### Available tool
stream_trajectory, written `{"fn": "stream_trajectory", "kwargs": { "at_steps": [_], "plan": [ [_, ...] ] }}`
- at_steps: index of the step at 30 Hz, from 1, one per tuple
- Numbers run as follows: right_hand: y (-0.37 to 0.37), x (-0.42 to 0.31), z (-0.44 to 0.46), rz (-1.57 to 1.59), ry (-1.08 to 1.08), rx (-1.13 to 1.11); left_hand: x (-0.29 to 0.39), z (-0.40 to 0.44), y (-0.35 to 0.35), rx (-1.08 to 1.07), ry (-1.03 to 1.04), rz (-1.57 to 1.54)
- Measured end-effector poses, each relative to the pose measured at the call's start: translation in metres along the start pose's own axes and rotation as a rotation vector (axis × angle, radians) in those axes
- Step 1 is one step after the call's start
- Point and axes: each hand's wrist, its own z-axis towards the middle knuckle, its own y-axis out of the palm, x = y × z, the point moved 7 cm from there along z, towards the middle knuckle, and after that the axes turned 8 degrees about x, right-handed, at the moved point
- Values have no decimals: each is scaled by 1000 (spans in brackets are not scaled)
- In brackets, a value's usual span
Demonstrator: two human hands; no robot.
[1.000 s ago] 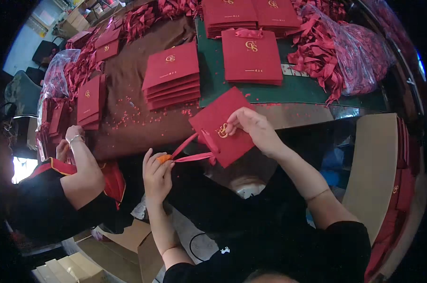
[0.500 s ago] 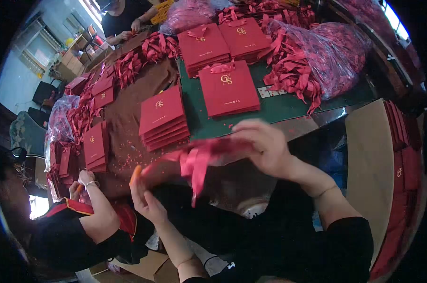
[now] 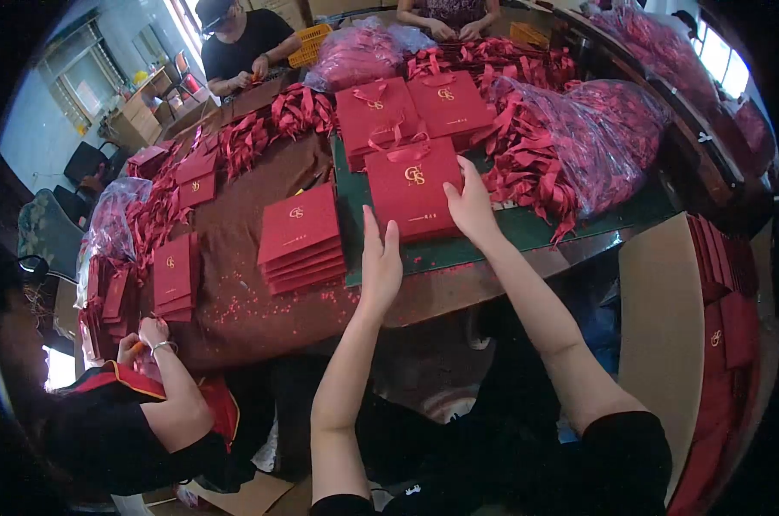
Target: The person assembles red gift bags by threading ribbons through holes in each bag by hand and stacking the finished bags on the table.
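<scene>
A red paper bag with gold lettering (image 3: 413, 193) lies on top of a pile on the green mat, its ribbon handles at the far edge. My right hand (image 3: 471, 205) is at the bag's right edge, thumb on its face and fingers along the side. Beside the lower left edge is my left hand (image 3: 381, 267), fingers extended and apart, with nothing in it. To the left, a stepped stack of red bags without visible ribbons (image 3: 300, 236) rests on the brown cloth.
Two more bag piles (image 3: 376, 112) and a plastic sack of red ribbons (image 3: 591, 146) lie beyond. A co-worker (image 3: 161, 404) sits at left; two people (image 3: 243, 52) work across the table. A cardboard box (image 3: 660, 318) stands at right.
Both hands have moved forward from near my lap to the pile on the green mat, bringing the bag there. The view has shifted, showing more of the table's far side.
</scene>
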Motion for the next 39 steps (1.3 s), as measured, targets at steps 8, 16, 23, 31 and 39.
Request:
{"fn": "stream_trajectory", "kwargs": {
  "at_steps": [8,16,23,31,39],
  "plan": [
    [8,24,-8,28,59,-3,-14,9,11,27,53,30],
    [-15,1,-10,-30,-25,96,52,-11,-23,41,233,242],
    [-26,-97,-77,364,-163,-157,36,0,-108,158,371,1272],
    [9,-89,-121,474,248,-578,70,-33,-101,138,517,1310],
    [12,-71,-137,1006,1096,-810,123,-134,-28,-210,713,1416]
  ]
}}
